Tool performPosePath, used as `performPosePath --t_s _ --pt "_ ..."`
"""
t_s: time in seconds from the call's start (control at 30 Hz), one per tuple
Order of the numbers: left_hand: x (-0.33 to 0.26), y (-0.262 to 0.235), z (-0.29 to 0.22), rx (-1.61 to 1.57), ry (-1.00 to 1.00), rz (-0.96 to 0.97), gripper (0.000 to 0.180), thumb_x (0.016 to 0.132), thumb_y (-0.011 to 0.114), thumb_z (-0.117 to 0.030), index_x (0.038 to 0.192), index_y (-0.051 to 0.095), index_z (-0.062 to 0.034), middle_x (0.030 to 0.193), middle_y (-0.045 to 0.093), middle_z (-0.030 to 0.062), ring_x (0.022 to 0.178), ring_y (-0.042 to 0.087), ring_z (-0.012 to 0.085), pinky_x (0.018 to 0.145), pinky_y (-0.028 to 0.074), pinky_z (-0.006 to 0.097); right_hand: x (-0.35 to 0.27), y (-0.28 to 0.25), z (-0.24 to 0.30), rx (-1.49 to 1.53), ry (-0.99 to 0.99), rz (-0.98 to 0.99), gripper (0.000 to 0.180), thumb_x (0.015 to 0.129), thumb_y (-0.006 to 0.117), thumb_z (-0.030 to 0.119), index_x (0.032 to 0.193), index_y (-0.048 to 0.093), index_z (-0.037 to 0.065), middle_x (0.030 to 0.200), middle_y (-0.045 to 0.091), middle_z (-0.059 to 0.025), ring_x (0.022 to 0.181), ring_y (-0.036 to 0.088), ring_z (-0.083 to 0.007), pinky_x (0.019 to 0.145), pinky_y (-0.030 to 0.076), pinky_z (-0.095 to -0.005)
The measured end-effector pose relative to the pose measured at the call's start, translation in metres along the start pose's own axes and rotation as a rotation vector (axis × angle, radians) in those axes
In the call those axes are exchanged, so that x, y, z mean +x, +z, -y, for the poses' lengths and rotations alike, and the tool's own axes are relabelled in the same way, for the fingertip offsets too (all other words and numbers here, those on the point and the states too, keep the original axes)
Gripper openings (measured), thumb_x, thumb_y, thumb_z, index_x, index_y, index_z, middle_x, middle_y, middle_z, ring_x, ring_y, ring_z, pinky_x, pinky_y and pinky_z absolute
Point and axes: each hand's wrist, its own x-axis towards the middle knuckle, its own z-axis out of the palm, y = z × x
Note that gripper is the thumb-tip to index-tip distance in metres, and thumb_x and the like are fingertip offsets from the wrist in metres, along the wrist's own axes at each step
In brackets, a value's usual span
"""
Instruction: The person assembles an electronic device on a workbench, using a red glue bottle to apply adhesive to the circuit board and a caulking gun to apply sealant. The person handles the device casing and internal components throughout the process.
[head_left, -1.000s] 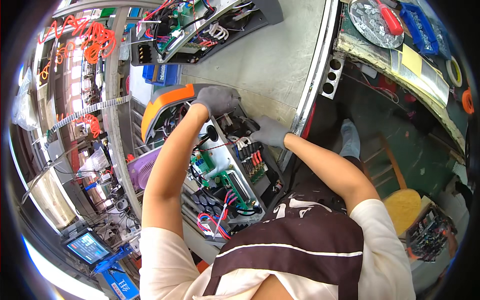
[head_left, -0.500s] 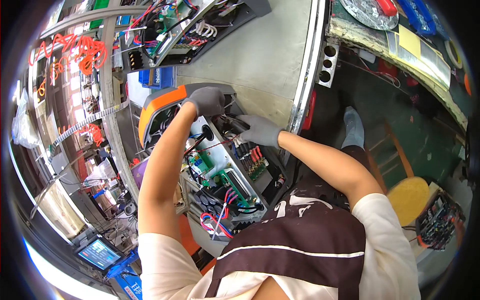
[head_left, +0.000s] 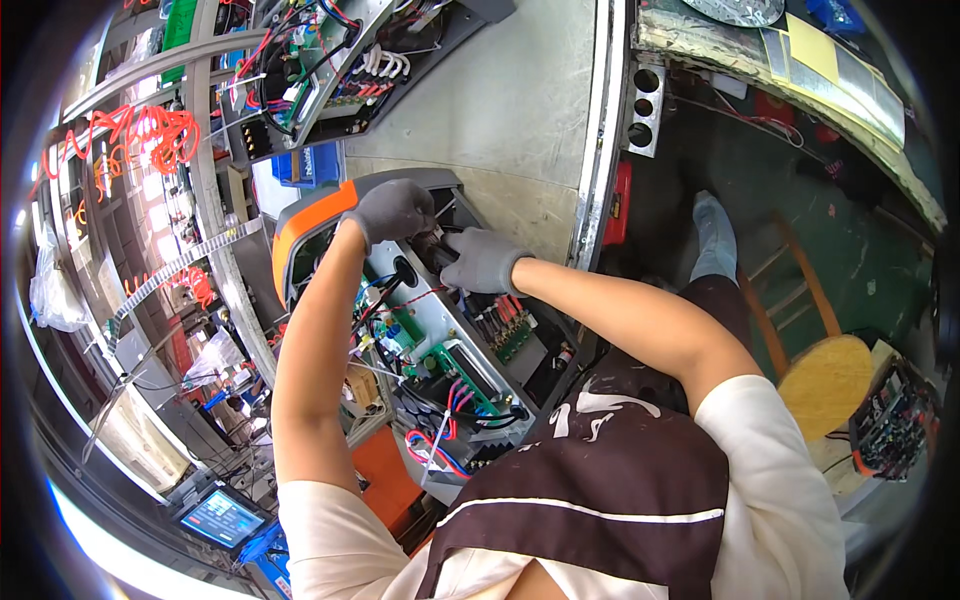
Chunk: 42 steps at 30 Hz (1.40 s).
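An open grey machine chassis (head_left: 432,318) lies in front of me, packed with green circuit boards (head_left: 452,365) and red, blue and black wires. At its far end is an orange and grey front panel (head_left: 305,232). My left hand (head_left: 395,210), in a grey glove, curls over the inner edge of that panel. My right hand (head_left: 482,262), also gloved, is closed on black cables (head_left: 437,252) just behind the panel, a few centimetres from my left hand. What the fingers pinch is hidden.
A second open unit with wiring (head_left: 340,70) lies further along the grey bench (head_left: 520,110). Orange cable bundles (head_left: 150,135) hang at the left. A small screen (head_left: 220,517) glows at lower left. A round wooden stool (head_left: 825,385) and a circuit board (head_left: 890,420) stand at right.
My right hand has moved left along the chassis, closer to my left hand. My left hand stays on the front panel. The camera has tipped slightly.
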Motion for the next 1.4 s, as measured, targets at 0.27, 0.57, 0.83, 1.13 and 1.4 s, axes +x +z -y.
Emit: performPosePath --t_s 0.27,0.57,0.83,1.13,1.4 --pt "0.001 0.005 0.003 0.099 0.017 -0.051 0.015 0.072 0.065 -0.019 0.083 0.073 -0.0114 0.079 0.067 0.0152 0.076 0.065 0.0320 0.070 0.050 0.041 0.006 0.001 -0.001 0.208 0.046 0.073 0.031 0.075 0.062 0.029 0.086 0.062 0.000 0.076 0.065 -0.0180 0.065 0.064 -0.0281 0.060 0.051 -0.0403" --pt "0.003 0.004 -0.008 0.221 -0.010 -0.059 0.016 0.075 0.066 -0.024 0.083 0.072 -0.0121 0.081 0.068 0.0133 0.080 0.065 0.0314 0.073 0.050 0.041 -0.002 -0.020 0.007 1.046 0.398 0.337 0.019 0.083 0.057 0.021 0.086 0.057 0.002 0.068 0.055 -0.0159 0.051 0.055 -0.0243 0.042 0.046 -0.0373" --pt "-0.033 0.005 -0.010 -0.842 0.182 -0.468 0.027 0.096 0.052 -0.029 0.090 0.060 -0.0044 0.072 0.060 0.0027 0.059 0.049 0.0070 0.053 0.039 0.024 -0.023 -0.020 0.002 0.841 0.128 0.147 0.022 0.084 0.056 0.021 0.077 0.059 0.001 0.063 0.059 -0.0088 0.044 0.055 -0.0171 0.040 0.047 -0.0316" --pt "-0.230 0.053 0.005 -1.285 0.119 -0.859 0.022 0.096 0.054 -0.025 0.108 0.058 -0.0064 0.071 0.058 -0.0006 0.058 0.050 0.0056 0.051 0.037 0.019 -0.078 -0.018 0.024 1.216 0.200 0.340 0.034 0.086 0.054 0.023 0.113 0.052 0.003 0.103 0.066 -0.0143 0.095 0.065 -0.0258 0.077 0.054 -0.0378" --pt "-0.253 0.146 -0.003 -1.365 -0.017 -1.095 0.018 0.091 0.053 -0.022 0.103 0.057 -0.0108 0.076 0.044 -0.0063 0.064 0.032 0.0034 0.058 0.025 0.021 -0.110 0.000 0.069 -0.603 -0.394 0.190 0.088 0.059 0.067 0.025 0.140 0.039 0.006 0.108 0.054 -0.0152 0.098 0.054 -0.0307 0.084 0.044 -0.0406"
